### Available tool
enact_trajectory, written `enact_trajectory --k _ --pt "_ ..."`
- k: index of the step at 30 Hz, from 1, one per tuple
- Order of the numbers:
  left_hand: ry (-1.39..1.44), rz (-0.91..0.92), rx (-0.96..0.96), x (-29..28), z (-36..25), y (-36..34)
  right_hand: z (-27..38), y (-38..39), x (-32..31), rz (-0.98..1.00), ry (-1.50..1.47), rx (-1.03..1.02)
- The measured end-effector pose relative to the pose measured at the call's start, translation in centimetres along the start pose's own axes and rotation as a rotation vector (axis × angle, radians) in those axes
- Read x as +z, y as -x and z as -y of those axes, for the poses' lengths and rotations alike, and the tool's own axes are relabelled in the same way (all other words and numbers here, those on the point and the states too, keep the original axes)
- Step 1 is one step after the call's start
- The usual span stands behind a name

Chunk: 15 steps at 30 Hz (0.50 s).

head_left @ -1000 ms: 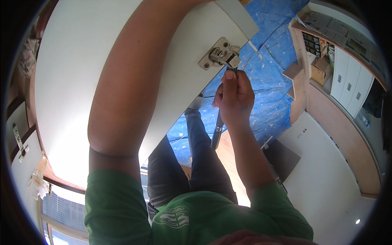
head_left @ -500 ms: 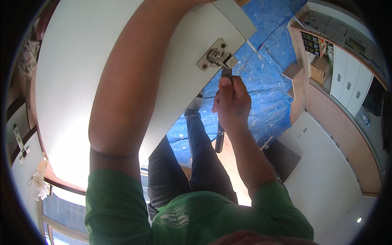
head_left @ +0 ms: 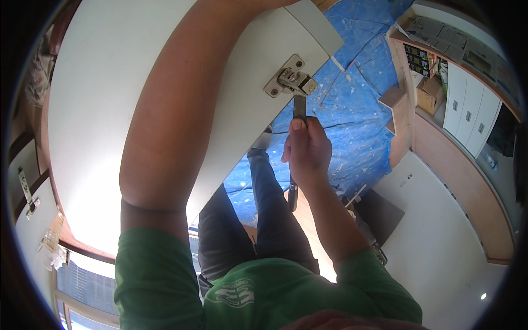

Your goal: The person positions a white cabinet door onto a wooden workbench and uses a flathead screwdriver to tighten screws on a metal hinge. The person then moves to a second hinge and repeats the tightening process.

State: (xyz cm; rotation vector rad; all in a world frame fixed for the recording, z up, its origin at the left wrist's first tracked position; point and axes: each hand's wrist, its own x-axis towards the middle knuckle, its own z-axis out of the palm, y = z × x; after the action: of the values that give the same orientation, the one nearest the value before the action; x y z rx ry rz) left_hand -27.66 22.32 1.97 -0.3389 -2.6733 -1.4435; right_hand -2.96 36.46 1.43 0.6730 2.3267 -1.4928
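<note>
A white panel [head_left: 91, 110] fills the upper left, with a silver hinge [head_left: 287, 74] screwed near its right edge. My left arm lies across the panel; my left hand [head_left: 265, 3] is at the top edge of the picture, fingers mostly out of sight. My right hand [head_left: 306, 151] is closed around a long, flat, dark metal tool [head_left: 299, 105], whose upper end is just below the hinge, at the panel's edge. Whether that end touches the hinge I cannot tell. The tool's lower end shows below my fingers.
A blue tarpaulin [head_left: 357, 110] covers the floor beyond the panel. At right are a wooden cabinet [head_left: 445, 170] holding boxes, white fronts [head_left: 462, 110] with handles, and small wooden shelves [head_left: 391, 99]. Another hinged panel [head_left: 33, 220] is at far left. My legs show below.
My right hand and the tool have moved down and slightly left, exposing more of the tool's upper end. The hinge and panel have shifted slightly down-left in view. My left arm is nearly unchanged.
</note>
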Motion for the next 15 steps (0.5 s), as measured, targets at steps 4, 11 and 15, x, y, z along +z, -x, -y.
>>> enact_trajectory --k 4,11,15 --pt "0.015 0.07 -0.074 -0.8 -0.9 -0.1 3.2 -3.1 0.1 -0.003 -0.188 0.054" --pt "0.031 0.044 -0.068 -0.3 -0.4 0.0 1.4 0.0 0.2 -0.002 -0.135 0.07" --pt "0.007 0.051 -0.062 -0.7 -0.6 -0.1 3.9 -3.6 0.3 0.002 -0.181 0.067"
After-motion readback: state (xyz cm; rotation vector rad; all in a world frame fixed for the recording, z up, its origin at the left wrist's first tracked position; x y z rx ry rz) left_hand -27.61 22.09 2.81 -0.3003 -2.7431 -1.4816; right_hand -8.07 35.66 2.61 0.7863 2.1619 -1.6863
